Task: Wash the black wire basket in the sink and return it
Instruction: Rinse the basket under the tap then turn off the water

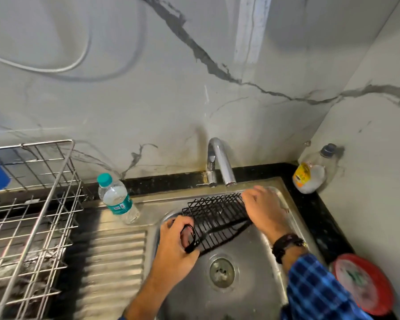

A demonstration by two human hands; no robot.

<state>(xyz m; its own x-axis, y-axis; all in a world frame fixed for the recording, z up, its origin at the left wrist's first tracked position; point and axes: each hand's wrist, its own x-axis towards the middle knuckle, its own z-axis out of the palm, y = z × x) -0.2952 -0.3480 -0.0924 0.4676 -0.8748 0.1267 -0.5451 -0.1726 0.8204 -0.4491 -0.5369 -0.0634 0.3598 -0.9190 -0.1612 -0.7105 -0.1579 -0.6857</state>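
The black wire basket is tilted over the steel sink, just below the chrome tap. My left hand grips the basket's near-left end, fingers wrapped through a black wire loop. At the basket's far-right edge my right hand rests on top of it, with fingers curled over the wires. Whether water runs from the tap is unclear. The sink drain lies below the basket.
A clear water bottle with a teal cap stands on the sink's back-left rim. A steel wire dish rack fills the left side. A soap bottle sits in the back-right corner, and a red round lid lies on the black counter at right.
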